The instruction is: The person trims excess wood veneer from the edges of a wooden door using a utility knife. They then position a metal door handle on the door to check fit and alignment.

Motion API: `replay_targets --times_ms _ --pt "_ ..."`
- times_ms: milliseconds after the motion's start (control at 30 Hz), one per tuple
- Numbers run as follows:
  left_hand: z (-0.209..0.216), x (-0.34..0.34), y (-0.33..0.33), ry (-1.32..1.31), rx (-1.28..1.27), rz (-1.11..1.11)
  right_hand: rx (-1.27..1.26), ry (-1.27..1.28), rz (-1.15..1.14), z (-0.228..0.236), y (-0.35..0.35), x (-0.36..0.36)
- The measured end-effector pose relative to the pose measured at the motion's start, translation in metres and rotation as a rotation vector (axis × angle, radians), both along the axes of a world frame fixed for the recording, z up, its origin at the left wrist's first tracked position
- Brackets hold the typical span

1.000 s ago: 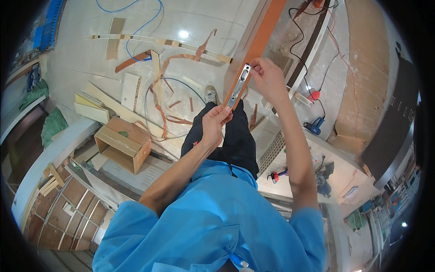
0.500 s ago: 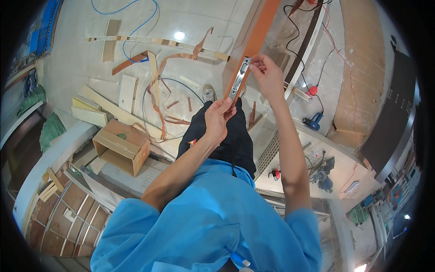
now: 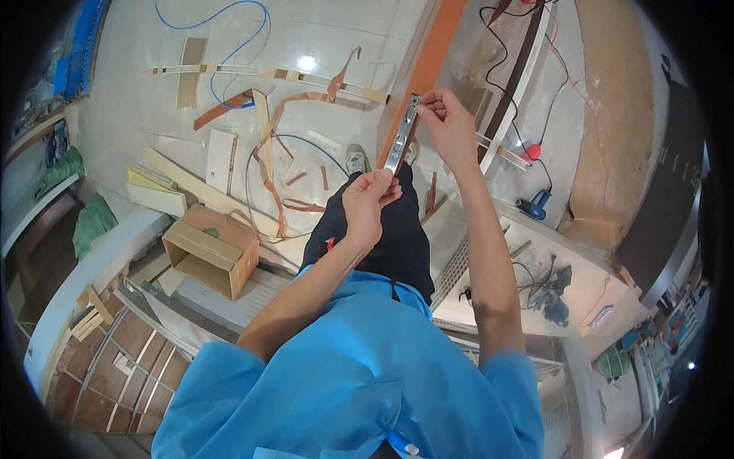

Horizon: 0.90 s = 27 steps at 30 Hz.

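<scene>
A long, narrow silver flush bolt (image 3: 402,136) lies in line with the orange-brown edge of a long panel (image 3: 434,57), and I cannot tell whether it touches the panel. My left hand (image 3: 368,203) pinches the near end of the bolt between thumb and fingers. At the far end my right hand (image 3: 449,126) has its thumb and index finger closed on the metal, the other fingers curled. Both forearms reach forward over my dark trousers, and my shoes stand on either side of the panel's near end.
Brown edging strip (image 3: 267,164) and wooden offcuts (image 3: 222,161) litter the tiled floor at left, near an open cardboard box (image 3: 210,249). A blue hose (image 3: 229,53) curls at upper left. Right of me are a blue power tool (image 3: 535,204), black cables and a pale board (image 3: 569,252).
The flush bolt has turned slightly, so its face shows differently. Both hands keep their grip with only small shifts, and the whole view has moved a little.
</scene>
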<state>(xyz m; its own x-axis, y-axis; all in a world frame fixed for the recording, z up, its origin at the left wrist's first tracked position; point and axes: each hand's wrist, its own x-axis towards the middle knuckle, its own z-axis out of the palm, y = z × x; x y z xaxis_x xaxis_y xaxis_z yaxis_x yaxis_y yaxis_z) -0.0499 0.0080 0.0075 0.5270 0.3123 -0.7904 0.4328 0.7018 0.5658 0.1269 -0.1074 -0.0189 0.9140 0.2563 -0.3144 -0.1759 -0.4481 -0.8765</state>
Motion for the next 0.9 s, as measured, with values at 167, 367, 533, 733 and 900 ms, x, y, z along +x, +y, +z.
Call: replay_targets --times_ms 167,367,533,733,900 --pt "-0.004 0.000 0.000 0.050 0.018 -0.008 0.028 0.039 -0.002 -0.002 0.001 -0.009" --pt "-0.009 0.000 0.004 0.027 0.018 -0.056 0.005 0.012 -0.068 -0.008 0.005 -0.027" --pt "-0.009 0.001 0.007 0.025 0.023 -0.079 0.005 -0.005 -0.103 -0.005 0.011 -0.029" --pt "-0.013 -0.001 0.008 -0.011 -0.002 -0.073 -0.188 -0.180 0.051 0.006 0.012 -0.024" --pt "-0.009 -0.001 0.009 -0.046 -0.063 -0.063 -0.218 -0.238 0.085 0.002 0.009 -0.017"
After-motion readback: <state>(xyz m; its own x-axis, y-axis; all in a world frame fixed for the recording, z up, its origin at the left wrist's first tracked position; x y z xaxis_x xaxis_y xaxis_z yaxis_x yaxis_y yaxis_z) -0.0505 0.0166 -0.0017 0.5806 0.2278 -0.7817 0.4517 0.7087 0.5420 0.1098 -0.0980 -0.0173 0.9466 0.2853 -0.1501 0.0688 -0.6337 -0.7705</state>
